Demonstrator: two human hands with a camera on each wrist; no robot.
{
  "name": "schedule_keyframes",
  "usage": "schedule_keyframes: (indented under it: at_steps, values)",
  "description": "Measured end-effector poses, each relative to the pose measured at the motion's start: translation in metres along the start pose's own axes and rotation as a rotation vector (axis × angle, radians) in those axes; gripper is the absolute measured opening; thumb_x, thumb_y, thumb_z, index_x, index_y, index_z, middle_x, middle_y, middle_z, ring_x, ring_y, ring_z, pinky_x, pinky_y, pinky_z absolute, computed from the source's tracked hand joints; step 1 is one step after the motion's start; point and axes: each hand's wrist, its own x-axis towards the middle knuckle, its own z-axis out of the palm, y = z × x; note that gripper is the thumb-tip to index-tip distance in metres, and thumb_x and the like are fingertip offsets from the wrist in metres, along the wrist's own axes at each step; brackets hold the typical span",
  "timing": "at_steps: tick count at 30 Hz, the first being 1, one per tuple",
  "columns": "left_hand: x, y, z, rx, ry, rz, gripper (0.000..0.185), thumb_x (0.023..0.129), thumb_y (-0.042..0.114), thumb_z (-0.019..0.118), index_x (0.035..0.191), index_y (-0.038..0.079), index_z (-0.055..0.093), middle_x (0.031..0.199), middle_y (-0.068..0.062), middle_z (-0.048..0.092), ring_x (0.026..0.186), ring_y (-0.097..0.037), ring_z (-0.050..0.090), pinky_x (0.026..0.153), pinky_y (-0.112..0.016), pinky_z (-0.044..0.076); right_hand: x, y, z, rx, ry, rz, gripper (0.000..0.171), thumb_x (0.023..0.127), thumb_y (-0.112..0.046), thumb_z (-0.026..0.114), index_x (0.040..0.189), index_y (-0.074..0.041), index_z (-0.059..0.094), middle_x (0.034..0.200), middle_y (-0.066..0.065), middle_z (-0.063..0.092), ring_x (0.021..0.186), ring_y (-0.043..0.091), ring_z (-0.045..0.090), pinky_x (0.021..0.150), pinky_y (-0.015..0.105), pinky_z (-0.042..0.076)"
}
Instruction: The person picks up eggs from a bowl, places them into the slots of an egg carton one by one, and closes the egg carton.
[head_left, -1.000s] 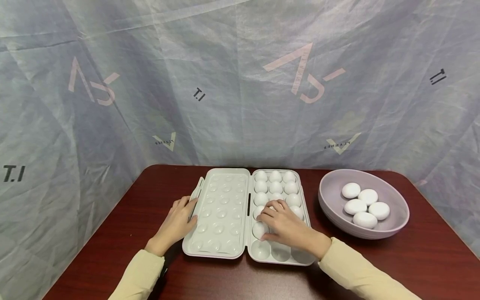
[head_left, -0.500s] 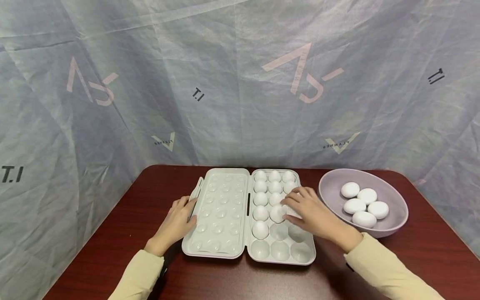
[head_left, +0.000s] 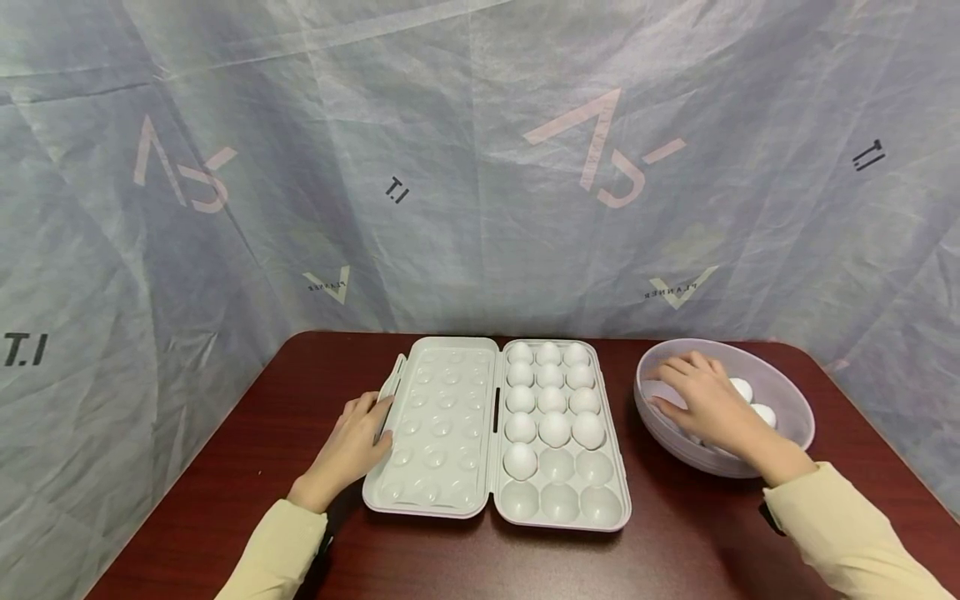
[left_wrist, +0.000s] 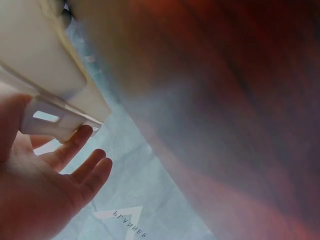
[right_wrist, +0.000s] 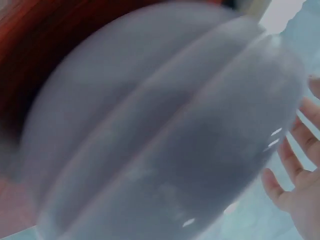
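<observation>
A white plastic egg tray (head_left: pixel 498 500) lies unfolded on the table, its dimpled lid (head_left: pixel 442 400) to the left. White eggs (head_left: pixel 554 429) fill the far rows of its right half; the nearest row of cups (head_left: pixel 558 502) holds none. My left hand (head_left: pixel 354 446) holds the narrow flap (head_left: pixel 392 379) along the lid's outer edge, thumb on one side and fingers on the other, as the left wrist view shows at the slotted flap (left_wrist: pixel 55 117). Over the lilac bowl (head_left: pixel 795 417), my right hand (head_left: pixel 708 404) reaches in with spread, loosely bent fingers, hiding some of the eggs there.
The dark red wooden table (head_left: pixel 480 562) runs out at a back edge close behind the tray and bowl. A grey printed cloth (head_left: pixel 480 208) hangs behind it. In the right wrist view the bowl's ridged outside (right_wrist: pixel 150 125) fills most of the picture.
My right hand has gone from the tray to over the bowl on the right. An egg it was at now sits in the fourth row's right cup. The left hand has stayed put.
</observation>
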Motion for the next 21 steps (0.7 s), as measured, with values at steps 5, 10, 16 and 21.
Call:
schedule_keyframes:
  at_steps: [5, 10, 16, 21]
  values:
    - [0.001, 0.0, -0.001, 0.001, 0.002, 0.001, 0.047, 0.079, 0.01, 0.062, 0.124, -0.002, 0.054, 0.118, -0.021, 0.051, 0.11, -0.042, 0.046, 0.083, -0.051, 0.042, -0.013, 0.018, -0.001, -0.025, -0.062, 0.083, 0.028, 0.068, -0.015, 0.076, 0.093, -0.012, 0.065, 0.093, 0.006, 0.063, 0.089, 0.028, 0.05, 0.067, 0.042, 0.031]
    - [0.001, 0.0, -0.001, 0.002, 0.001, 0.001, 0.047, 0.079, 0.01, 0.062, 0.124, -0.002, 0.054, 0.118, -0.021, 0.05, 0.11, -0.042, 0.046, 0.083, -0.051, 0.042, -0.025, 0.03, -0.002, -0.044, -0.124, 0.169, 0.025, 0.068, -0.018, 0.075, 0.09, -0.014, 0.064, 0.092, 0.005, 0.063, 0.09, 0.028, 0.051, 0.066, 0.041, 0.03]
    - [0.001, 0.0, -0.001, 0.005, -0.001, -0.003, 0.047, 0.08, 0.01, 0.062, 0.124, -0.002, 0.053, 0.119, -0.021, 0.05, 0.111, -0.042, 0.046, 0.084, -0.051, 0.041, -0.035, 0.038, -0.005, -0.035, -0.25, 0.264, 0.031, 0.069, -0.026, 0.075, 0.094, -0.011, 0.065, 0.097, 0.011, 0.063, 0.09, 0.033, 0.05, 0.067, 0.047, 0.032]
    - [0.001, 0.001, -0.002, 0.005, -0.004, -0.009, 0.047, 0.08, 0.01, 0.062, 0.124, -0.002, 0.053, 0.119, -0.021, 0.05, 0.111, -0.042, 0.046, 0.084, -0.051, 0.041, -0.04, 0.043, -0.004, -0.045, -0.342, 0.319, 0.034, 0.069, -0.03, 0.075, 0.096, -0.011, 0.066, 0.101, 0.015, 0.062, 0.09, 0.034, 0.049, 0.066, 0.046, 0.032]
